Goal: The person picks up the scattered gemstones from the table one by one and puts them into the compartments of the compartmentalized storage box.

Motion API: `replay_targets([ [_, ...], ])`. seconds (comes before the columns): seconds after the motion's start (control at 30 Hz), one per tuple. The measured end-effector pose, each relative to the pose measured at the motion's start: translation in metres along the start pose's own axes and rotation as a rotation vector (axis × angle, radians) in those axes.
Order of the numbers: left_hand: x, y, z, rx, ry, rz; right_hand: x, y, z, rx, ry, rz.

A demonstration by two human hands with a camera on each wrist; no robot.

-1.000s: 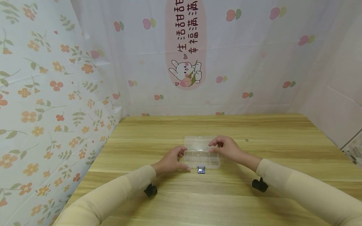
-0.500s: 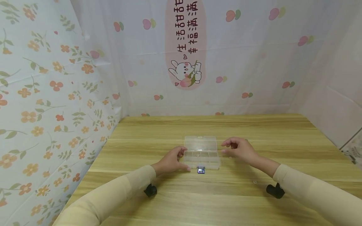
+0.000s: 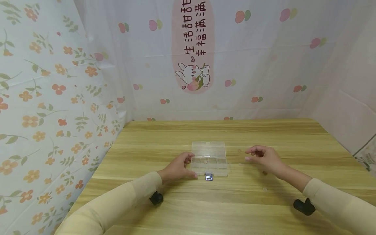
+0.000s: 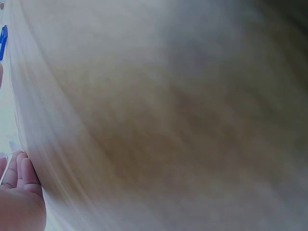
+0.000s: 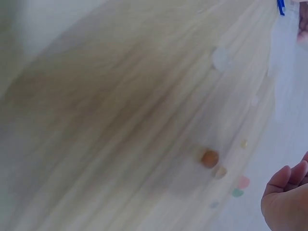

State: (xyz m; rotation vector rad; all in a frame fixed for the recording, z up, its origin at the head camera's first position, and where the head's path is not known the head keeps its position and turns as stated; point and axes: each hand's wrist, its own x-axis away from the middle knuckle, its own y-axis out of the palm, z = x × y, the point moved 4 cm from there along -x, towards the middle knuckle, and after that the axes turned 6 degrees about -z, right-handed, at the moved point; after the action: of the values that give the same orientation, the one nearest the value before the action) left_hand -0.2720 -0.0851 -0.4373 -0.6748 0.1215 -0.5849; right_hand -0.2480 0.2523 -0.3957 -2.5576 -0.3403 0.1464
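- The right hand (image 3: 268,159) has shifted right, off the clear box (image 3: 221,174), and now hangs over the table near a small brown piece (image 5: 210,158); the left hand (image 3: 176,167) alone steadies the box.
- Box at centre, lid laid back on the far side.
- Right thumb and forefinger slightly parted, nothing visible between.
- Left fingers bent against the box's left end, thumb near edge.

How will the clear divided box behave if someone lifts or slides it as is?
Probably light: the clear box looks like thin-walled plastic with mostly bare compartments. Likely stiff in the tray, but the lid, folded open at the back, may swing if lifted. Unlikely to roll or tip when slid, since its base looks low and flat.
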Motion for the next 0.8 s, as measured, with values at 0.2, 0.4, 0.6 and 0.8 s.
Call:
replay_targets([
  [0.2, -0.001, 0.000, 0.000, -0.004, 0.002, 0.000, 0.010, -0.010, 0.010, -0.005, 0.022, 0.016],
  [0.4, -0.001, 0.000, 0.000, -0.011, 0.009, 0.002, 0.021, -0.019, 0.024, -0.008, 0.038, 0.007],
  [0.6, -0.001, 0.000, 0.000, 0.010, 0.011, -0.002, 0.029, -0.026, 0.037, 0.011, 0.050, -0.006],
  [0.8, -0.001, 0.000, 0.000, -0.004, 0.004, 0.000, 0.034, -0.029, 0.049, 0.032, 0.080, -0.032],
])
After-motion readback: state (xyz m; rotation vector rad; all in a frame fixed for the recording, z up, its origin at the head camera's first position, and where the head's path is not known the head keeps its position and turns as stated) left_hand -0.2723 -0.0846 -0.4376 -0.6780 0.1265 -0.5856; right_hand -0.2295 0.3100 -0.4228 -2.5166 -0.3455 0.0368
